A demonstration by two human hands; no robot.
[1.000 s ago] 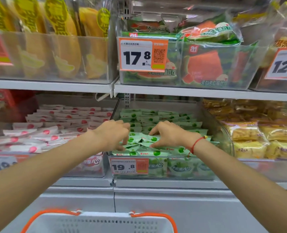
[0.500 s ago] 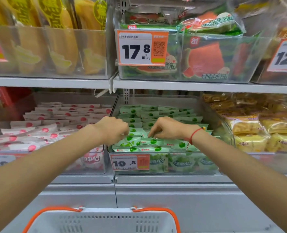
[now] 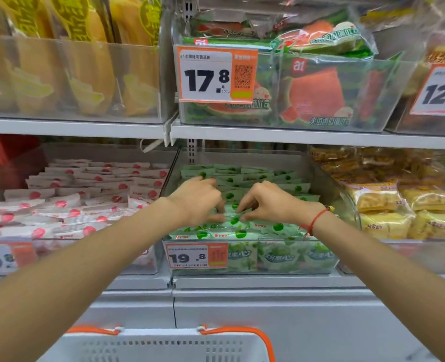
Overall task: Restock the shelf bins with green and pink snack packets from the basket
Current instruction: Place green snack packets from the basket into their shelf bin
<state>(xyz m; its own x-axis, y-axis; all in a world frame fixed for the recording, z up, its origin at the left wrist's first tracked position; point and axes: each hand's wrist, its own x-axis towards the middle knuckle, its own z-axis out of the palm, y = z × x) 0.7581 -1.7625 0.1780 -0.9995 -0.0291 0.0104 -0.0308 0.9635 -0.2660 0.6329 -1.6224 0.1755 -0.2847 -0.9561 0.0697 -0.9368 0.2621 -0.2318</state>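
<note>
Both hands, left hand [image 3: 196, 198] and right hand [image 3: 268, 202], are pinching green packets [image 3: 231, 220] with curled fingers.
Beneath them the green bin [image 3: 294, 265] is looking nearly full; basket [image 3: 164, 346] contents are hidden.

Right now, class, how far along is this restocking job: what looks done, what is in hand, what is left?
Done: the pink packets fill their bin in rows, and the green packets lie stacked high in theirs. In hand: the left hand and right hand both curl their fingers onto green packets near the bin's front. Left: unclear, since the basket shows only its rim, so its contents are hidden.
</note>
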